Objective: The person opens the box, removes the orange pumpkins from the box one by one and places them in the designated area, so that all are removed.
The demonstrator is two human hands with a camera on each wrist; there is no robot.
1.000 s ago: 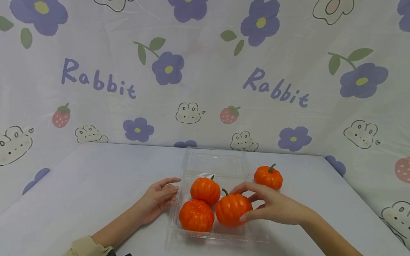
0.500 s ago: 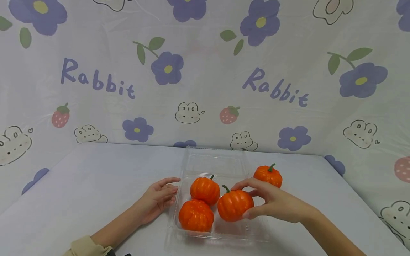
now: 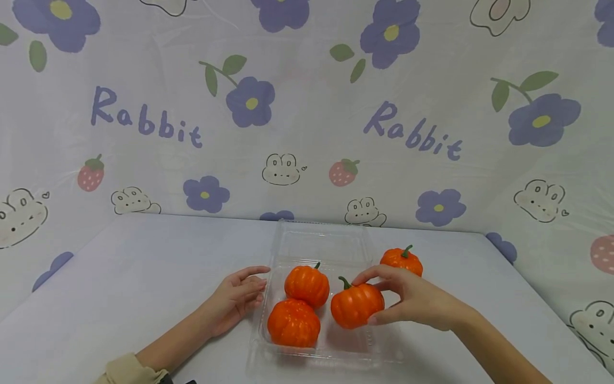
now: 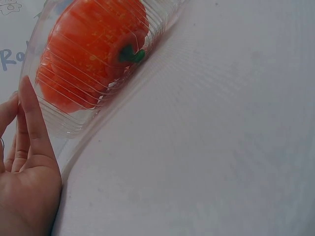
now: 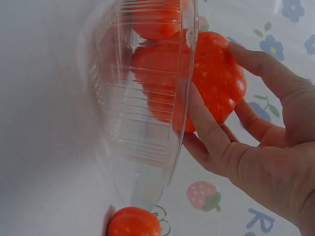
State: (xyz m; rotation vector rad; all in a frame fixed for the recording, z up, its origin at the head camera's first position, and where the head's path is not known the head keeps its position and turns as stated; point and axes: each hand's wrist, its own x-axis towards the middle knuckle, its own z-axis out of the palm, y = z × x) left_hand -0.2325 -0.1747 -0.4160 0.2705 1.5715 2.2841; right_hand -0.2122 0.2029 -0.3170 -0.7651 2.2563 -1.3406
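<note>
My right hand (image 3: 417, 301) grips a small orange toy pumpkin (image 3: 355, 306) with a green stem, thumb and fingers around its right side. In the right wrist view this pumpkin (image 5: 219, 81) stands partly above the rim of the clear plastic clamshell box (image 5: 184, 113), the rest seen through its wall. Inside the box, on its left side, sit two more pumpkins, one farther back (image 3: 307, 285) and one in front (image 3: 293, 324). My left hand (image 3: 235, 298) rests beside the box's left wall, fingers relaxed, fingertips right at the rim in the left wrist view.
Another orange pumpkin (image 3: 400, 258) lies on the white table (image 3: 158, 266) behind my right hand, partly covered by it. The box's transparent lid (image 3: 323, 242) lies folded back toward the patterned cloth backdrop (image 3: 307, 133).
The right hand has lifted the pumpkin a little and shifted it slightly to the right over the box. My left hand and the other pumpkins stay where they were.
</note>
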